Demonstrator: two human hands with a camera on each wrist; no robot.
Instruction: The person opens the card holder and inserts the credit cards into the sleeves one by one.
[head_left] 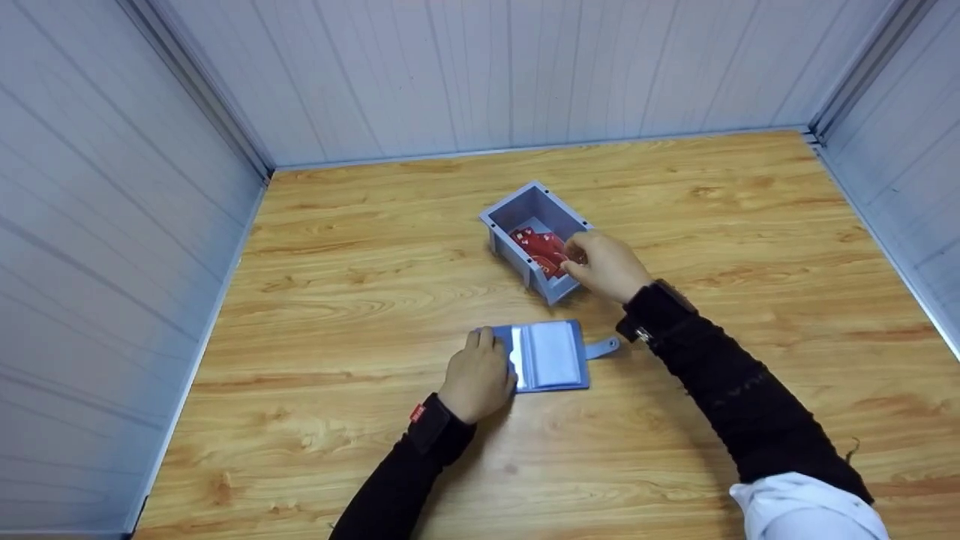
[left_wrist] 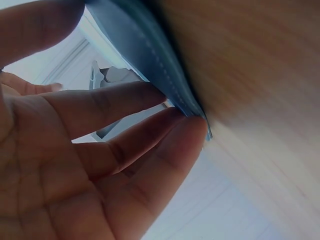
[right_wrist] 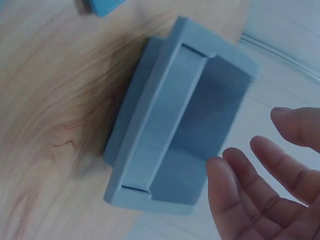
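A blue card holder [head_left: 556, 356] lies spread on the wooden table, its clear sleeves facing up and its snap strap [head_left: 602, 347] pointing right. My left hand [head_left: 478, 379] holds the left cover, with thumb and fingers at its edges. In the left wrist view, fingertips touch the stitched edge of that holder [left_wrist: 145, 55]. Beyond it stands a grey plastic bin [head_left: 510, 257] with several red cards [head_left: 541, 249] inside. Over the bin's right side is my right hand [head_left: 609, 266]. In the right wrist view its loosely bent fingers [right_wrist: 222, 187] hold nothing; the cards are hidden there.
Pale panel walls [head_left: 480, 75] enclose the wooden table [head_left: 337, 285] at the back, left and right. The bin sits at an angle behind the card holder, with a strip of tabletop between them.
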